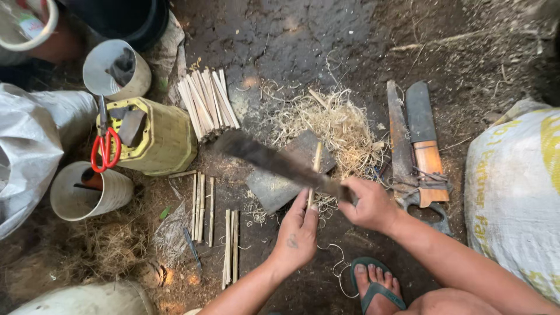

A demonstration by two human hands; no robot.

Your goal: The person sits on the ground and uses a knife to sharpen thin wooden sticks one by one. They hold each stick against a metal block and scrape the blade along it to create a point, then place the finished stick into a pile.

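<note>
Soft daylight fills the scene, even and fairly dim, with no hard-edged shadows anywhere. The dark earth floor [303, 41] soaks up most of it and shows only a faint sheen near the top middle. The brightest patches are the white sack [513, 198] at the right edge and the pale shavings [338, 125], both close to washed out. The long blade [274, 160] is smeared by motion blur, its outline soft along its whole length, while the right hand [367, 204] and left hand [297, 233] stay reasonably sharp. The wide lens bends things at the corners, and detail turns muddy in the shaded lower left.
</note>
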